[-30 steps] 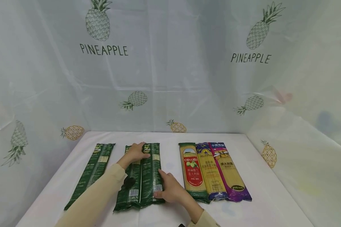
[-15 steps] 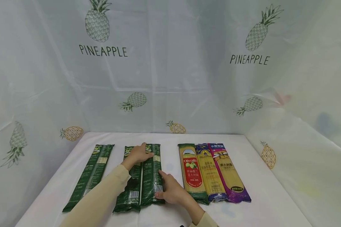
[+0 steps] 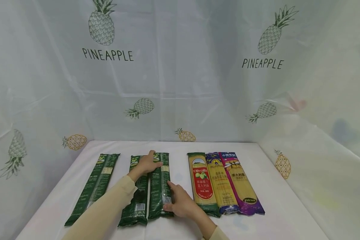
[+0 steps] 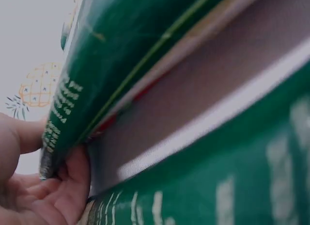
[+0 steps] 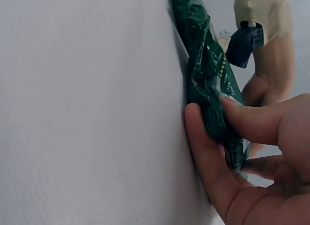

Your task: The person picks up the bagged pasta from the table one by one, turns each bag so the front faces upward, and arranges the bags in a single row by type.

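Two green spaghetti packs lie side by side under my hands, a narrow gap between them. My left hand (image 3: 147, 164) pinches the far part of the right-hand green pack (image 3: 156, 190); in the left wrist view, thumb and fingers take its edge (image 4: 106, 46), raised from the table. My right hand (image 3: 182, 202) grips that pack's right edge nearer me. The right wrist view has the thumb on top of the crinkled green wrapper (image 5: 206, 65) and a finger along its side at the cloth. The other green pack (image 3: 135, 213) lies partly beneath my left forearm.
A third green pack (image 3: 93, 188) lies further left. On the right are an Olivoilà pack (image 3: 202, 180), a yellow and blue pack (image 3: 222, 183) and a purple pack (image 3: 241, 180), side by side. A pineapple-print curtain (image 3: 180, 66) stands behind the white table (image 3: 288, 213).
A gap has opened between the two middle green packs, which touched earlier. Both hands keep nearly the same hold. The head view has tipped slightly upward.
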